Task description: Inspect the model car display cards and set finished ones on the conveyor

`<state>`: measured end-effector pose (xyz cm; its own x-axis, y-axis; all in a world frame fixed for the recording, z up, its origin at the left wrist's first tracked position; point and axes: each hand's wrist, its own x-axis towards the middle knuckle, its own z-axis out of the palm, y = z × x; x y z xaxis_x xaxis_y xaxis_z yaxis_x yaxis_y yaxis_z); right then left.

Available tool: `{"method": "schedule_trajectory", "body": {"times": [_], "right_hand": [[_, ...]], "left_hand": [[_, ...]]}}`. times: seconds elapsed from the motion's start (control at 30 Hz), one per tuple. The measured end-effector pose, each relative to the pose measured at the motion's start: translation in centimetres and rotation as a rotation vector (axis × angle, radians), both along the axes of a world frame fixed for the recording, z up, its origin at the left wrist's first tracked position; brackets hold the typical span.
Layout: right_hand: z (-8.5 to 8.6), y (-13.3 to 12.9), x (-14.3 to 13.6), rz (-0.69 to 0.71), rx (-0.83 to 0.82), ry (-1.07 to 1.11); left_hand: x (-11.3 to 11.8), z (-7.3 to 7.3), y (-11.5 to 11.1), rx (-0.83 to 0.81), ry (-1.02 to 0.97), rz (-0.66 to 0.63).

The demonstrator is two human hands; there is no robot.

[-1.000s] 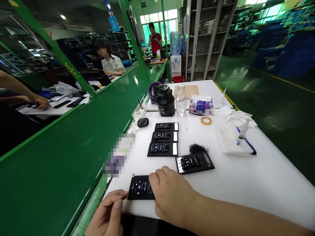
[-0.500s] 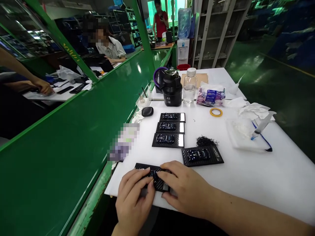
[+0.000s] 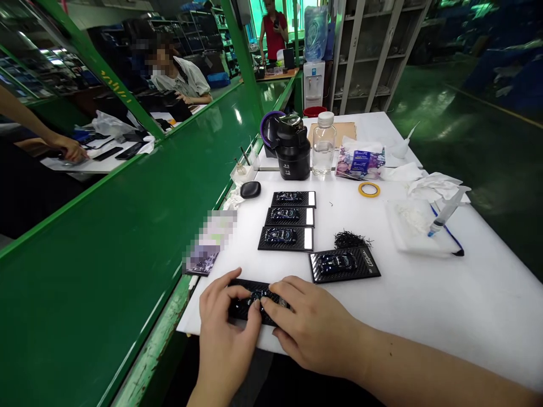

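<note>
At the table's near edge a dark model car [image 3: 241,308] sits on a black base plate [image 3: 237,282] with a carbon-weave pattern, mostly covered by fingers. My left hand [image 3: 227,319] grips the car from the left with thumb and index finger, other fingers raised. From the right, my right hand [image 3: 303,319] has its fingertips on the car's top and the plate. Any small part between the fingertips is hidden. Just beyond lies another model car [image 3: 337,262] on its plate, beside a heap of thin black strips [image 3: 351,239].
Three more plated cars [image 3: 280,236] lie in a column. Farther off are a black jug [image 3: 293,155], a clear bottle [image 3: 324,144], yellow tape [image 3: 369,189] and a black case [image 3: 250,189]. A syringe [image 3: 447,213] rests on a white pad at right. A green partition [image 3: 139,209] borders the left.
My left index and middle fingers have lifted and shifted, uncovering more of the plate's left side. My right hand stays at the car. The view has shifted slightly.
</note>
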<state>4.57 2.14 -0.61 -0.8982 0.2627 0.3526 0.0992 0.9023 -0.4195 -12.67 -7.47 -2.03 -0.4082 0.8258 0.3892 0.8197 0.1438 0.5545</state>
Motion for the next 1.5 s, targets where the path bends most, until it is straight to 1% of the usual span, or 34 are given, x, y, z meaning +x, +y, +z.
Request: {"method": "schedule_trajectory", "body": {"times": [0.07,0.13,0.33,0.43,0.53,0.67,0.83,1.0,1.1,1.23,1.43,1.5], "right_hand": [[-0.2,-0.2,-0.1,-0.006,0.037,-0.028],[-0.4,-0.5,-0.2,-0.027,0.059,-0.053],[-0.7,-1.0,-0.2,-0.049,0.089,-0.121],[-0.6,-0.9,-0.3,-0.04,0.12,-0.126],[-0.3,-0.6,-0.2,-0.044,0.109,-0.125],[-0.1,-0.2,0.0,-0.048,0.073,-0.111],[0.1,0.1,0.5,-0.022,-0.023,-0.082],[0.3,0.3,0.8,-0.038,-0.078,-0.065],[0.3,0.2,0.7,-0.031,-0.055,-0.072],[0.2,-0.1,0.5,-0.023,-0.011,-0.086],[-0.1,-0.4,0.2,-0.039,0.077,-0.105],[-0.1,-0.5,0.1,-0.044,0.093,-0.111]], "left_hand": [[-0.1,0.2,0.1,-0.086,-0.109,0.078],[-0.2,0.3,0.2,-0.13,-0.182,0.112],[-0.1,0.6,0.5,-0.18,-0.244,0.135],[-0.4,0.6,0.5,-0.21,-0.238,0.136],[-0.8,0.5,0.6,-0.234,-0.258,0.126],[-0.9,0.6,0.7,-0.218,-0.272,0.142],[-0.6,0.6,0.8,-0.219,-0.301,0.164],[0.0,0.9,0.8,-0.192,-0.363,0.224],[0.1,1.0,0.8,-0.2,-0.365,0.212],[-0.3,1.0,0.8,-0.218,-0.356,0.177],[-0.7,0.8,0.5,-0.11,-0.48,0.137],[-0.6,0.8,0.4,-0.102,-0.464,0.139]]}}
